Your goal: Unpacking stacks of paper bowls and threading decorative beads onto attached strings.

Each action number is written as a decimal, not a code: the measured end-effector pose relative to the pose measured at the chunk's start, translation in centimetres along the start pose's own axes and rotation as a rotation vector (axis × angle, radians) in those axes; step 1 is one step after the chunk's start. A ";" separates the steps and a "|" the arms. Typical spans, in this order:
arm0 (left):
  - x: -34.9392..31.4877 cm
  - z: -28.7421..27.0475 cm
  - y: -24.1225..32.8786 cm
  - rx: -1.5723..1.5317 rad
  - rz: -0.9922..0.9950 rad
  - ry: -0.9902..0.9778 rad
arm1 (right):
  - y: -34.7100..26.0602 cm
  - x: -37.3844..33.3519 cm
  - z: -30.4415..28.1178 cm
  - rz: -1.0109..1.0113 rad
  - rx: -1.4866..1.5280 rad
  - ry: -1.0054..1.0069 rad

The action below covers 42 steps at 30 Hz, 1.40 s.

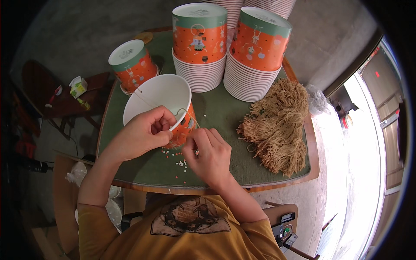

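A large paper bucket (184, 130), orange outside and white inside, stands upright with its mouth tilted toward me. My left hand (147, 132) is closed on its near rim, thumb outside and curled fingers over the inner side. A thin tan cord (189, 115) passes at the rim beside those fingertips. From there it runs down to my right hand (209, 151), whose fingers are pinched around its end. Another stretch of cord crosses the bucket's mouth to the far left rim. Small white and orange paper dots (181, 164) are scattered below the bucket.
Two stacks of upside-down buckets (199, 71) rise at the back of the green-topped table (225, 175). One more bucket (133, 65) sits back left. A thick bundle of tan cords (284, 130) lies at right. A wooden chair (93, 82) stands left, a cardboard box (65, 195) lower left.
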<state>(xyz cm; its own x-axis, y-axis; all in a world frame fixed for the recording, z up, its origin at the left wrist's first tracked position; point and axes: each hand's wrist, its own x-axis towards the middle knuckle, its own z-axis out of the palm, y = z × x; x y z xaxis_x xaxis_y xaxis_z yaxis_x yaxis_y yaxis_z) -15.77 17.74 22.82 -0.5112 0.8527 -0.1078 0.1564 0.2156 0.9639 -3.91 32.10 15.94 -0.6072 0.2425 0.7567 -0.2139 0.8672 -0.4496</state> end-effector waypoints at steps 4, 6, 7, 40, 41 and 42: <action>0.1 0.1 -0.2 0.000 0.018 0.004 | -0.1 0.2 0.1 0.015 0.000 0.014; 0.1 0.2 -0.2 -0.008 0.011 0.004 | -0.2 0.2 0.2 0.016 -0.006 0.015; 0.1 0.3 -0.2 -0.016 0.004 0.005 | -0.3 0.3 0.2 0.021 -0.017 0.021; 2.0 1.0 -1.2 0.297 0.114 0.018 | 0.9 0.3 -0.4 0.065 -0.060 -0.065; 2.0 0.9 -1.1 0.297 0.115 0.020 | 1.3 0.3 -0.8 0.080 -0.049 -0.070; 2.0 0.7 -1.1 0.271 0.132 0.053 | 1.4 0.7 -1.5 0.120 -0.024 -0.090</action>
<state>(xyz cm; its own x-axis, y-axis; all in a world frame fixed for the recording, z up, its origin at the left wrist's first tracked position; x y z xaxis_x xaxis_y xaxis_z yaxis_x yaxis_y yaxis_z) -16.35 19.54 21.32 -0.5133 0.8575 0.0340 0.4411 0.2296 0.8676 -3.47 34.09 16.56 -0.6938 0.3060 0.6520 -0.1177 0.8449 -0.5218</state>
